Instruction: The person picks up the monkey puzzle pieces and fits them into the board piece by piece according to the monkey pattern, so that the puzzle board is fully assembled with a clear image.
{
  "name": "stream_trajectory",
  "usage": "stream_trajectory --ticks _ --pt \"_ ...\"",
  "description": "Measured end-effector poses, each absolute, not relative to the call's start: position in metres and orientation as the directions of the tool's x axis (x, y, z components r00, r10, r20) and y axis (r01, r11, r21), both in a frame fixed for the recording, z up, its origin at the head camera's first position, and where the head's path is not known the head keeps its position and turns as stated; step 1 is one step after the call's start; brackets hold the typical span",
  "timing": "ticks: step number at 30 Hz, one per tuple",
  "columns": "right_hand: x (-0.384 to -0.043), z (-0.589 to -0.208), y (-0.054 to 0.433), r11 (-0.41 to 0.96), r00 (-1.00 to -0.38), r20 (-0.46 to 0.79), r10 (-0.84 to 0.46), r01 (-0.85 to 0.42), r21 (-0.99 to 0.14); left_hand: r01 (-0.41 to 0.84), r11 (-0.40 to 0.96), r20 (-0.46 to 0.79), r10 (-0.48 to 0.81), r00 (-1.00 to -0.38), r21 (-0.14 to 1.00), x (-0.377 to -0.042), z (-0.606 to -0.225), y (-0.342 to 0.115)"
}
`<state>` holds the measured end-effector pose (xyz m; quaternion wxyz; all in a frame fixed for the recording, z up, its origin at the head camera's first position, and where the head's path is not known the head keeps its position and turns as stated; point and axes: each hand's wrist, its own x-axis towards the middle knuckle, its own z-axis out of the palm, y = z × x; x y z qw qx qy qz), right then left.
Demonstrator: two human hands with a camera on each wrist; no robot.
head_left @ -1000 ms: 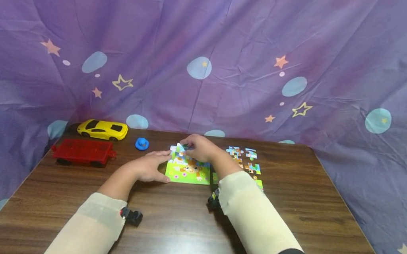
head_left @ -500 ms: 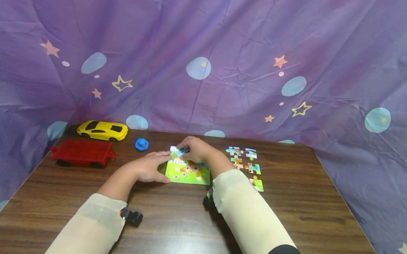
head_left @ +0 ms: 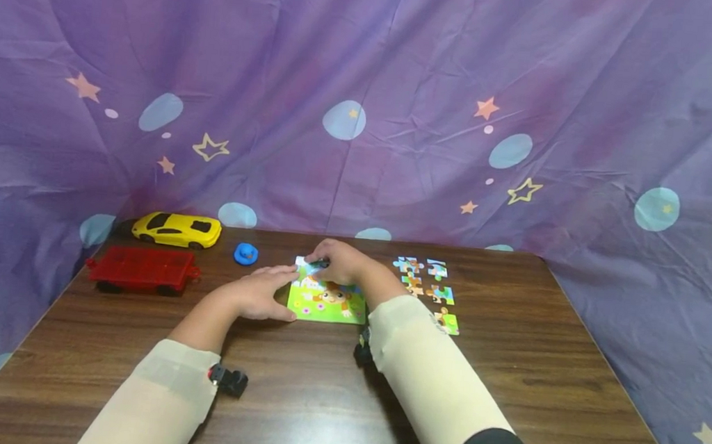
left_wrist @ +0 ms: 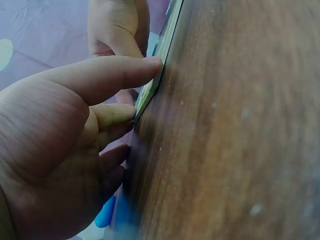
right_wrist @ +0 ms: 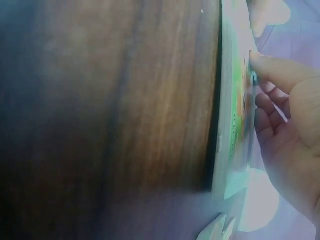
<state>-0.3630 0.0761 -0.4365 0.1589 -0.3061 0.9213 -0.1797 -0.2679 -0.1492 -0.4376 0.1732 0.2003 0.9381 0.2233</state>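
A jigsaw puzzle board (head_left: 327, 310) with a cartoon monkey on green grass lies flat at the table's middle back. My left hand (head_left: 260, 292) is at its left side, thumb on the front left corner and the other fingers, fairly straight, along the left edge. Over the board's upper part, my right hand (head_left: 341, 263) bends its fingers and thumb down around a puzzle piece (right_wrist: 254, 78), of which only a small edge shows in the right wrist view. My right hand hides much of the picture's upper right.
Several loose puzzle pieces (head_left: 441, 295) lie to the right of the board. At the left stand a yellow toy car (head_left: 177, 229), a red toy wagon (head_left: 142, 267) and a small round blue toy (head_left: 245, 254). A purple curtain (head_left: 399, 149) hangs behind the table (head_left: 538, 376).
My right hand has come down slightly and closer to the board, with the puzzle piece now mostly hidden beneath it. The left hand keeps its place at the board's edge.
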Motion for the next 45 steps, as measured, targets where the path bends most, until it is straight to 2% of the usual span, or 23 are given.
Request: stream_trajectory --ticks 13,30,39,45 --pt "-0.360 -0.436 0.077 0.741 -0.763 -0.193 -0.617 -0.481 -0.469 0.292 0.836 -0.257 0.442 -0.859 0.464 -0.269 -0.435 -0.147" --pt "-0.357 -0.436 0.075 0.765 -0.802 -0.179 -0.570 -0.438 -0.472 0.260 0.858 -0.307 0.418 -0.855 0.443 -0.271 -0.427 -0.143" --pt "-0.355 -0.433 0.074 0.757 -0.782 -0.158 -0.603 -0.497 -0.424 0.271 0.867 -0.311 0.417 -0.854 0.418 -0.270 -0.428 -0.144" --pt "-0.352 -0.418 0.094 0.734 -0.813 -0.120 -0.570 -0.438 -0.519 0.279 0.869 -0.296 0.415 -0.860 0.409 -0.271 -0.430 -0.144"
